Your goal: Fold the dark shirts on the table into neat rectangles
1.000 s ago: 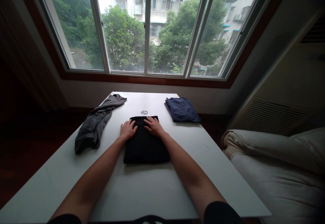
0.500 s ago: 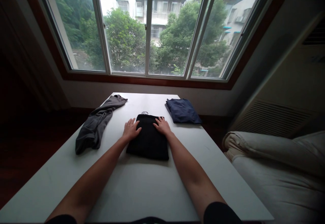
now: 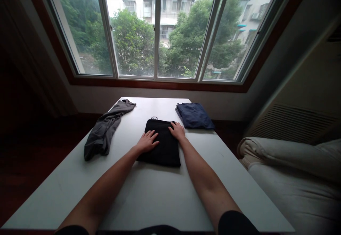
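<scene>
A folded black garment (image 3: 163,153) lies flat on the white table (image 3: 149,196), with a thin drawstring loop (image 3: 154,118) poking out at its far edge. Across its left part rests my left hand (image 3: 148,141), open, fingers spread on the cloth. My right hand (image 3: 177,131) is open too, its fingers lying on the garment's far right corner. Just beyond the right hand sits a dark blue folded garment (image 3: 195,116), with greyish cloth showing under its left edge. On the left, a crumpled grey garment (image 3: 108,128) stretches along the table's edge, apart from both hands.
A wide window (image 3: 156,32) with a brown frame stands behind the table's far end. To the right is a pale cushioned seat (image 3: 290,178), near a tall unit with a slatted vent (image 3: 290,123). Dark floor (image 3: 34,156) shows at the left.
My left hand has slid from the garment's left edge inward and nearer to me over the cloth. The right hand stays at the far right corner. The whole view has shifted slightly.
</scene>
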A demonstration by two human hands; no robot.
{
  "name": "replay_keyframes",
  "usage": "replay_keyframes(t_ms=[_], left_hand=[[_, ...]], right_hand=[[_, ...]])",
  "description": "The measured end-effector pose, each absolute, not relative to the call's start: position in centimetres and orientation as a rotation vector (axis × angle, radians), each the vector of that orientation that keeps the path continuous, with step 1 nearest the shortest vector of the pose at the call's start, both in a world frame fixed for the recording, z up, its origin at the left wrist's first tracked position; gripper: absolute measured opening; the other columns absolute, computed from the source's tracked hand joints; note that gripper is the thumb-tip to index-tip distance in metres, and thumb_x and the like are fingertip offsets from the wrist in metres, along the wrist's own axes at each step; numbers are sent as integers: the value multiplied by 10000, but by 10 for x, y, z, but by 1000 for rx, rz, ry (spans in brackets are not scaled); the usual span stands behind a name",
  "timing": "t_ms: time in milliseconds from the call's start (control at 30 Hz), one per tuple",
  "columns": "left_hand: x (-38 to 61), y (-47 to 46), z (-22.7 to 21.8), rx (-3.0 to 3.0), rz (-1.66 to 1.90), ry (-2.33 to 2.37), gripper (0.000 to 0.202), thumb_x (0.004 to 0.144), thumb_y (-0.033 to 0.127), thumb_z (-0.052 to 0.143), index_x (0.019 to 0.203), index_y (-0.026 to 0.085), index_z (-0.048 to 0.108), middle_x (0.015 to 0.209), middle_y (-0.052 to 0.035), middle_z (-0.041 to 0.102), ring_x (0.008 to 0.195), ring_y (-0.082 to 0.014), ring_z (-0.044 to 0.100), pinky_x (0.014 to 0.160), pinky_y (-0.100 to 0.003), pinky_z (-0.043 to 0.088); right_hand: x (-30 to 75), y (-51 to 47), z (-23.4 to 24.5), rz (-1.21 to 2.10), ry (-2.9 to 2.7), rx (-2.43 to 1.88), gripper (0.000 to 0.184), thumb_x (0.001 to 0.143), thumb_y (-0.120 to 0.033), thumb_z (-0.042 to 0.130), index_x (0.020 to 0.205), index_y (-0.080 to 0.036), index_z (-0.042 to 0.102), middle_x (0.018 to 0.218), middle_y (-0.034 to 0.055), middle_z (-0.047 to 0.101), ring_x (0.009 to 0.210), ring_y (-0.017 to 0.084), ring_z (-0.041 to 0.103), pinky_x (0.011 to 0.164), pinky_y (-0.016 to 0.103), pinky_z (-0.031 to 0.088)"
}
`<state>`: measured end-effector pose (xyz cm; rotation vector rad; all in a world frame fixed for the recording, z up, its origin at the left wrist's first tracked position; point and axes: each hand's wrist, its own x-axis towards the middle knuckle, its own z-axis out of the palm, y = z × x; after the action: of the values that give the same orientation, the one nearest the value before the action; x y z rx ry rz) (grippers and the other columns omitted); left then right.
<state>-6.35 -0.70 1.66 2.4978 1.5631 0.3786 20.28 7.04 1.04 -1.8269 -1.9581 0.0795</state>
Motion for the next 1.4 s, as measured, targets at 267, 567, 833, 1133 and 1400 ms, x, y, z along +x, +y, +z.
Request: replay_keyframes(t_ms=[267, 567, 833, 1133, 1400], left_hand=[[-97, 22, 13, 2316, 365, 1853, 647, 1010, 600, 427, 1600, 336, 410, 1721, -77, 248, 1582, -375, 201, 1235, -631, 165], [-88, 4, 17, 2458, 548, 1943, 478, 1004, 454, 529, 1419, 229, 608, 1553, -145, 516, 1436, -343, 441, 1206, -501, 298], [-55, -22, 27, 2696, 575, 1717, 447, 1016, 384, 522, 1384, 150, 620, 1584, -186, 472, 1434, -330, 471, 1206, -462, 323], [-30, -40, 17, 2755, 405, 1258, 638, 1007, 526, 522, 1569, 232, 453, 1680, -122, 343, 1565, -324, 273, 1276, -537, 180], [-35, -33, 16, 2727, 453, 1224, 595, 1006, 502, 537, 1542, 248, 496, 1672, -103, 365, 1558, -313, 290, 1283, -530, 177]], right_hand=[[155, 58, 16, -4, -2240, -1547, 513, 1031, -477, 553, 1509, -290, 551, 1694, 81, 282, 1577, 275, 221, 1271, 496, 184], [151, 59, 7, 135, -2295, -1655, 561, 1054, -525, 489, 1569, -304, 475, 1660, 76, 361, 1545, 277, 309, 1255, 471, 250], [159, 60, 4, 31, -2183, -1687, 474, 1057, -466, 473, 1487, -291, 568, 1552, 69, 515, 1453, 260, 422, 1208, 423, 311], [163, 57, 7, -32, -2043, -1822, 405, 1054, -374, 447, 1401, -261, 623, 1412, 97, 610, 1344, 246, 495, 1147, 379, 327], [158, 58, 6, 10, -2054, -1759, 379, 1044, -337, 456, 1369, -257, 634, 1370, 81, 637, 1309, 233, 525, 1131, 373, 334]])
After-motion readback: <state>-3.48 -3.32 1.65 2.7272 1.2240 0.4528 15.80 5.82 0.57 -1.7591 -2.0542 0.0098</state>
